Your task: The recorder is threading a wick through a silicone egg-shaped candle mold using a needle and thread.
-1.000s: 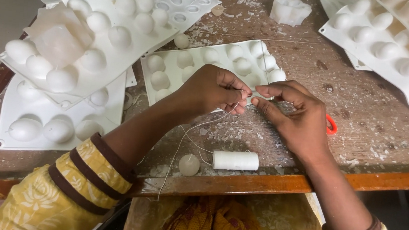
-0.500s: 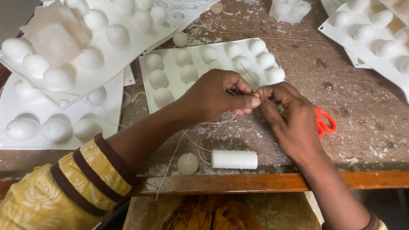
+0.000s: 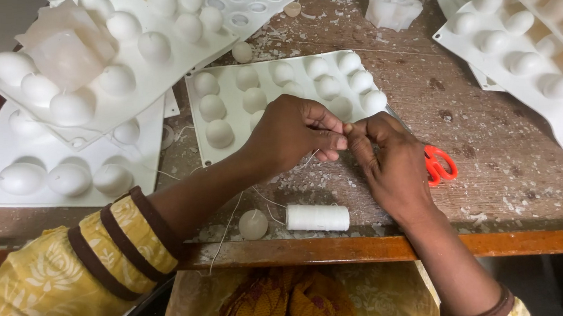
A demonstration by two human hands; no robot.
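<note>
The person sits at a worn wooden table (image 3: 505, 173) dusted with white flakes, both hands raised over its near edge. The left hand (image 3: 293, 134) and the right hand (image 3: 390, 162) meet at the fingertips, each pinched shut on a thin white thread (image 3: 308, 161); the thread is too fine to follow all the way, but a strand trails down from the pinch towards 7 o'clock, past the left forearm. From the hands, at 6 o'clock and close to the table's edge, lies a white spool of thread (image 3: 317, 217) on its side, with a small round wax ball (image 3: 253, 224) just beside it at its 9 o'clock.

Directly under and behind the hands sits a white mould tray (image 3: 226, 151) with rows of domed cups, its far end towards 12 o'clock. At 10 o'clock from the hands, a stack of similar white trays (image 3: 137, 55) overlaps at angles, and a cloudy translucent block (image 3: 64, 57) rests on the top one. At 3 o'clock from the right hand, orange-handled scissors (image 3: 441, 166) lie flat, partly hidden by the hand. Further off at 2 o'clock more white trays (image 3: 525, 69) hold oval shapes. A small white flower-shaped mould (image 3: 393, 9) stands at 12 o'clock, well apart.
</note>
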